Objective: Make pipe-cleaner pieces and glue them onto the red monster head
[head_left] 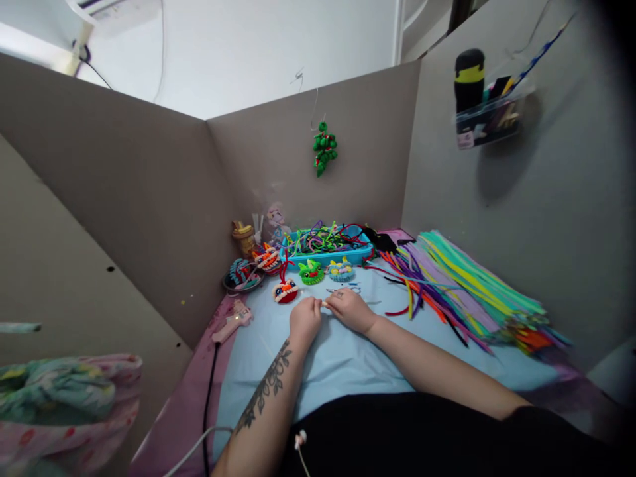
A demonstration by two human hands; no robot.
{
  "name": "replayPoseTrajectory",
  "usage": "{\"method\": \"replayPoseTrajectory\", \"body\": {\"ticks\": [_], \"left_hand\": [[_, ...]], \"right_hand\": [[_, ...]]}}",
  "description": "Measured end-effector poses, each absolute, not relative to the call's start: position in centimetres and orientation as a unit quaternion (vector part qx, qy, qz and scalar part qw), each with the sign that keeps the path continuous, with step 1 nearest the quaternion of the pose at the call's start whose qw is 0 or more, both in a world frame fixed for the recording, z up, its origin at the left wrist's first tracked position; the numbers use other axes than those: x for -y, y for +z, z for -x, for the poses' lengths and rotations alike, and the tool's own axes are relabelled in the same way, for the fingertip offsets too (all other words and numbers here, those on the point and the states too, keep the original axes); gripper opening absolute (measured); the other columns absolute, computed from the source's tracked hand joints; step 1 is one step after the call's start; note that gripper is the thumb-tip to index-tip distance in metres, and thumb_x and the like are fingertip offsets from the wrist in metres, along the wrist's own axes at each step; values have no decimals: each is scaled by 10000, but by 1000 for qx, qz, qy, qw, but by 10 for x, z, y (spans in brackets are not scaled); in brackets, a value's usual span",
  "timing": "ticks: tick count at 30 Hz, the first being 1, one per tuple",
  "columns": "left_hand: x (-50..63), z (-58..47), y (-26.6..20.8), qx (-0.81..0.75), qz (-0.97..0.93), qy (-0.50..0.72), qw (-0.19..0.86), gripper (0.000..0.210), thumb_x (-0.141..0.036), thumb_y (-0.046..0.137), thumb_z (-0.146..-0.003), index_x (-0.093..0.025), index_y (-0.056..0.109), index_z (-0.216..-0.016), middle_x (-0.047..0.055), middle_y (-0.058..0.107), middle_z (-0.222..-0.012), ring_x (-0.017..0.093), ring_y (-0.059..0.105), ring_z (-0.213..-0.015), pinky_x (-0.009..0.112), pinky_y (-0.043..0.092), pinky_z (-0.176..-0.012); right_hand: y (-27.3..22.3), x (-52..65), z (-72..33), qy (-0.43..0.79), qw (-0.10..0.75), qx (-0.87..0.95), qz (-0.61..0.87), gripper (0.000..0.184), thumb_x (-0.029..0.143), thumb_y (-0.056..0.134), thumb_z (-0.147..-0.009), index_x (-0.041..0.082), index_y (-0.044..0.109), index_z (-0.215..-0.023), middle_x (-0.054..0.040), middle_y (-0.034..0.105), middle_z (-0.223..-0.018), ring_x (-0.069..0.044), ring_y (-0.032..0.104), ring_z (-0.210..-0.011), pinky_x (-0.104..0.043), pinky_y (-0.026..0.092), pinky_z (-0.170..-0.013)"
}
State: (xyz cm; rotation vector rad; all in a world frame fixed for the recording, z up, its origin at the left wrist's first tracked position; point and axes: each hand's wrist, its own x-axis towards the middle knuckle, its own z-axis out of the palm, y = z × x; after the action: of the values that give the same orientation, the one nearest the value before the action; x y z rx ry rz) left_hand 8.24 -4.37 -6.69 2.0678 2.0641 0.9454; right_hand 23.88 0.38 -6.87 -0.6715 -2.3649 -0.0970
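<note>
My left hand and my right hand meet over the blue cloth, fingers closed in a pinch. Between their fingertips shows a small pale piece, too small to name. Just beyond my right hand lies a pair of pliers or scissors; I cannot tell which. Finished fuzzy figures sit in front of my hands: a red and white lion-like head, a green head and a blue and yellow one.
A blue tray of tangled pipe cleaners stands at the back. Bundles of long pipe cleaners lie on the right. On the left are a pink glue gun with its cord and a bowl. A green ornament hangs from the panel.
</note>
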Motion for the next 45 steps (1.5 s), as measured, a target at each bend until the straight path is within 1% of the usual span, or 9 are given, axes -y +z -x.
{"method": "replayPoseTrajectory", "body": {"ticks": [2,4,10,14,19,22,32,39,45], "left_hand": [[43,-81,-68,-679,-666,306,49,282,-322,525,-889,-161,559,-1118,78,592,-1115,182,600,-926,388,517,-795],[43,-80,-69,-679,-662,311,58,310,-320,530,-887,-168,541,-1157,88,572,-1161,196,593,-961,399,517,-807],[44,-83,-65,-626,-685,370,51,216,-239,444,-919,-152,631,-981,69,659,-935,167,622,-847,338,509,-773],[45,-84,-63,-564,-713,416,28,268,-168,545,-844,-189,606,-1105,79,644,-1089,171,602,-979,297,490,-832],[45,-82,-65,-527,-737,424,5,162,-136,539,-846,-195,674,-911,44,690,-886,156,631,-824,284,501,-775],[46,-81,-65,-528,-741,415,-13,150,-163,537,-860,-193,670,-922,45,690,-876,160,629,-811,282,496,-763],[44,-88,-65,-577,-740,339,-64,99,-195,523,-872,-177,617,-849,52,635,-808,189,588,-799,286,443,-722],[44,-95,-65,-625,-699,339,-67,136,-172,479,-873,-174,573,-775,65,601,-774,199,563,-765,288,404,-678],[42,-95,-69,-633,-670,387,-31,219,-166,427,-884,-182,570,-718,32,596,-685,165,557,-658,264,401,-621]], "right_hand": [[-68,-2,-238,-45,327,911,248,244,245,436,-930,182,630,-797,-70,648,-748,-192,570,-780,-308,377,-748],[-68,-2,-237,-49,322,912,247,236,226,435,-927,189,631,-801,-65,649,-746,-190,569,-782,-308,378,-755],[-69,-3,-238,-48,318,902,290,203,235,446,-925,182,621,-839,-69,642,-792,-189,559,-808,-300,382,-753],[-69,-5,-239,-37,309,895,321,160,191,453,-911,174,608,-877,-60,635,-817,-191,555,-815,-294,376,-740],[-69,-6,-241,-17,298,893,335,172,198,442,-924,175,611,-898,-53,643,-840,-187,556,-826,-291,359,-726],[-69,-7,-241,-5,296,896,330,178,197,444,-931,194,619,-959,-39,652,-855,-176,555,-845,-289,352,-740],[-68,-6,-244,-22,330,888,319,169,272,534,-898,212,680,-837,-37,661,-870,-183,510,-879,-307,339,-767],[-65,4,-239,-68,345,878,324,207,235,491,-905,193,673,-817,-63,648,-842,-212,477,-888,-356,300,-795],[-63,8,-233,-93,341,875,330,211,222,475,-903,185,657,-803,-72,641,-821,-219,472,-879,-378,270,-798]]}}
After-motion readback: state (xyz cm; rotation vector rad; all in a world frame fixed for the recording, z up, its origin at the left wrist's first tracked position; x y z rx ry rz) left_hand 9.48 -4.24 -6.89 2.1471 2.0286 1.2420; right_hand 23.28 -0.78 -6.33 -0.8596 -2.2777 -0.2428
